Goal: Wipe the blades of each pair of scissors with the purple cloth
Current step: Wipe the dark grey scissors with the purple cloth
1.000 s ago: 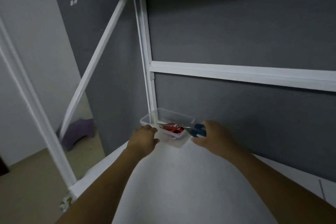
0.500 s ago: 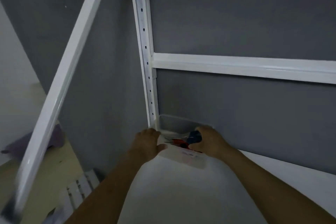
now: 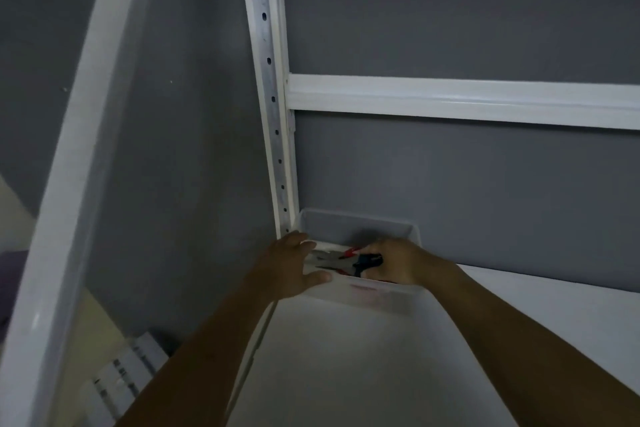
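Observation:
A clear plastic bin (image 3: 381, 295) stands in the back left corner of a white shelf (image 3: 346, 374). My left hand (image 3: 291, 267) grips the bin's front left corner, fingers over the rim and thumb on the front wall. My right hand (image 3: 398, 260) reaches inside the bin and holds the dark-handled scissors (image 3: 367, 261) by the handle. Their blades (image 3: 327, 260) point left towards my left hand. A pair of red-handled scissors (image 3: 350, 251) lies in the bin just behind them, partly hidden by my right hand.
A white perforated upright (image 3: 273, 108) and a white crossbar (image 3: 450, 99) frame the grey wall behind the bin. A slanted white rail (image 3: 76, 167) runs down the left. A blurred purple shape (image 3: 8, 270) shows at the far left edge, below the shelf.
My right hand has moved from beside the bin to inside it, carrying the dark-handled scissors. My left hand has stayed on the bin's corner. The view has moved closer.

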